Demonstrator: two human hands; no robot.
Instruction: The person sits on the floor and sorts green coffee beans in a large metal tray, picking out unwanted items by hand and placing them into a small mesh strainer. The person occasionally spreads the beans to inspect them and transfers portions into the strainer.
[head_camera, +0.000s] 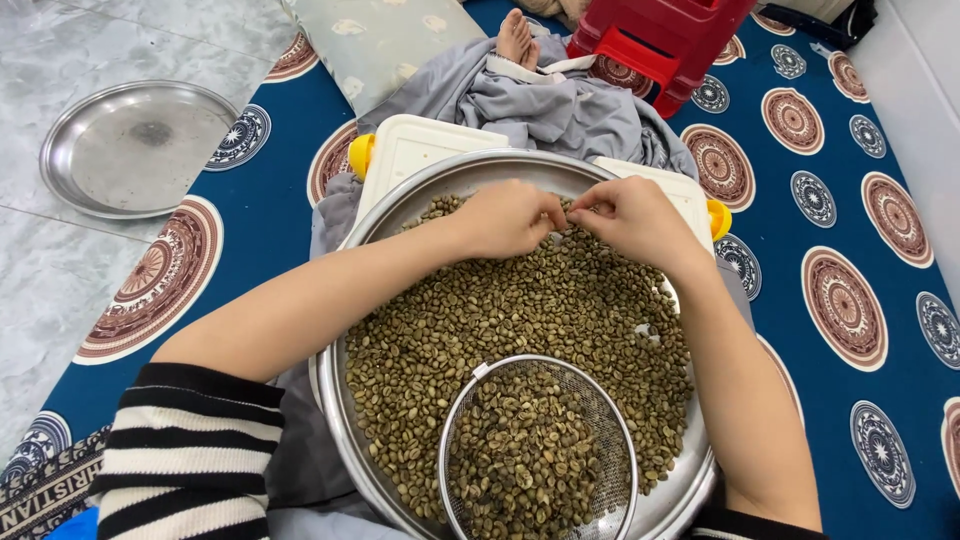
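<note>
Both hands work at the far side of a large round metal tray (352, 415) filled with greenish-brown coffee beans (500, 320). The left hand (508, 218) is curled, its fingertips pinched together on the beans directly beneath it; whether a bean is held in the pinch cannot be told. The right hand (630, 218) sits just beside it, also pinched at thumb and forefinger, the 2 sets of fingertips nearly touching; what it holds is too small to tell.

Nearer the person than both hands, a round wire-mesh sieve (537, 450) rests on the beans, itself holding beans. Its rim lies close to the tray's near edge. Between sieve and hands the bean layer is open and unobstructed. A few pale fragments (645, 332) lie among the beans below the right hand.

Beyond the hands, the tray's far rim overlaps 2 white plastic lids (415, 150) with yellow clips, 1 past each hand. Further beyond lies grey cloth (560, 105), a bare foot (517, 38) and a red plastic stool (660, 40).

Left of the left hand, well apart, an empty-looking round metal plate (135, 150) sits on the tiled floor (60, 270), past the edge of the blue patterned mat (850, 200). Right of the right hand the mat runs wide to a pale wall edge (915, 90).
</note>
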